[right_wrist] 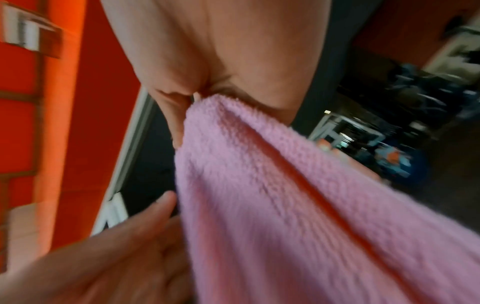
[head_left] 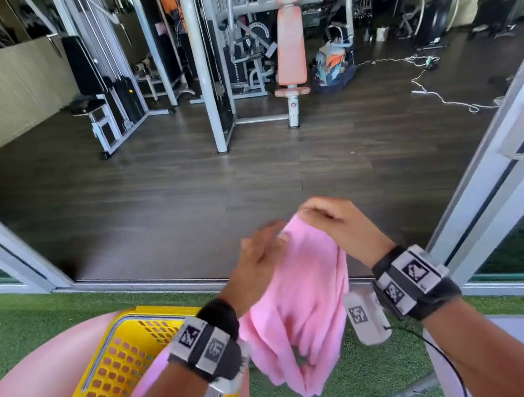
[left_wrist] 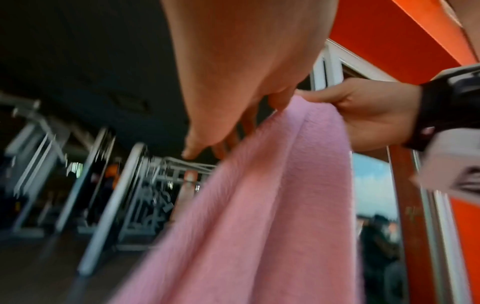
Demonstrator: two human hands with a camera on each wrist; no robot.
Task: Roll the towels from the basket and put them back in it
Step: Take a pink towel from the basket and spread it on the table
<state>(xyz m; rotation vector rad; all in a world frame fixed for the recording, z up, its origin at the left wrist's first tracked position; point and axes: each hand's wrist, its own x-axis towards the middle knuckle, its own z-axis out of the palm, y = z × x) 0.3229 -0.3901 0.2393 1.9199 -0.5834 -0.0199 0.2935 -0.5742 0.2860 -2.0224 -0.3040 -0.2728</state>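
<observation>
Between the two hands, raised in front of the person, hangs one pink towel (head_left: 301, 298). The right hand (head_left: 339, 225) pinches its top corner, with fingers and thumb curled over the cloth; the right wrist view shows the fabric bunched into that grip. The towel drops from there in loose folds, unrolled, and its lower end dangles below both wrists, clear of the ground.

The left hand (head_left: 259, 257) lies against the left side of the towel, just below the right hand. Its fingers (left_wrist: 226, 142) are straight and spread, touching the cloth without closing round it. Motion blur softens them in the head view, but both wrist views show them stretched out along the fabric.

Below the left forearm sits one yellow basket (head_left: 116, 362) with a holed wall. More pink cloth (head_left: 148, 384) shows inside it under the left wrist; how many towels that makes cannot be told, since the arm covers most of the inside. The basket lies well below and to the left of the held towel, apart from it.

Each wrist carries one dark strap (head_left: 416, 278) with white marker tags. Under the hands lies green turf (head_left: 340, 385), and beyond them a dark wooden floor (head_left: 188, 190) with gym machines. One orange bench (head_left: 289, 32) stands far ahead of the hands.
</observation>
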